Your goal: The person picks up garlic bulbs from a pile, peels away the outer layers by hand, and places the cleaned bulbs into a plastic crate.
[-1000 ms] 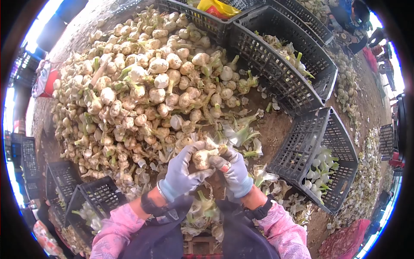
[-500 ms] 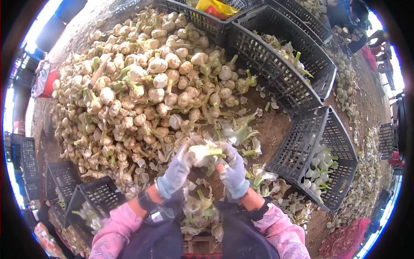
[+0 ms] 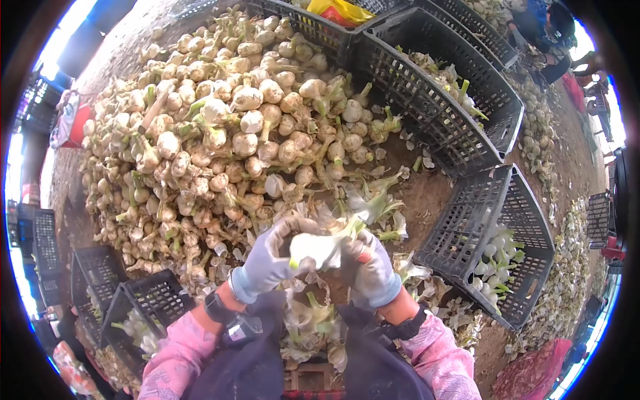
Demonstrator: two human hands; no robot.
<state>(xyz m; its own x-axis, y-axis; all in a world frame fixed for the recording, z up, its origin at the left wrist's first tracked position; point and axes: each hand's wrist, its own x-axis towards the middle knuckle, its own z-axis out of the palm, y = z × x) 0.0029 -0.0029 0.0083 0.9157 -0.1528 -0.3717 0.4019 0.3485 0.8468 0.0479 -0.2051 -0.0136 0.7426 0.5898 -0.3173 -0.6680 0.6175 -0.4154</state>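
Both hands wear pale gloves with blue cuffs and meet low in the middle of the head view. My left hand (image 3: 265, 257) curls around a white garlic bulb (image 3: 315, 249), its thumb and fingers closed at the bulb's left side. My right hand (image 3: 375, 270) is closed at the other side, gripping loose outer skin and green leaf (image 3: 353, 229) that hangs off the bulb. A small red patch shows near the right thumb. Part of the right fingers is blurred. Beneath the hands, peeled skins and leaves (image 3: 310, 327) lie between my legs.
A big heap of unpeeled garlic (image 3: 220, 143) spreads ahead and left. To the right, a tilted black crate (image 3: 460, 233) holds white bulbs (image 3: 497, 260); a larger crate (image 3: 433, 110) with scraps stands behind it. More crates (image 3: 160, 303) sit at lower left. Another person (image 3: 543, 33) is at far upper right.
My hands have turned the garlic bulb, so more clean white surface shows. Skin and leaf now stretch toward my right hand at the upper right. The left hand has shifted slightly left.
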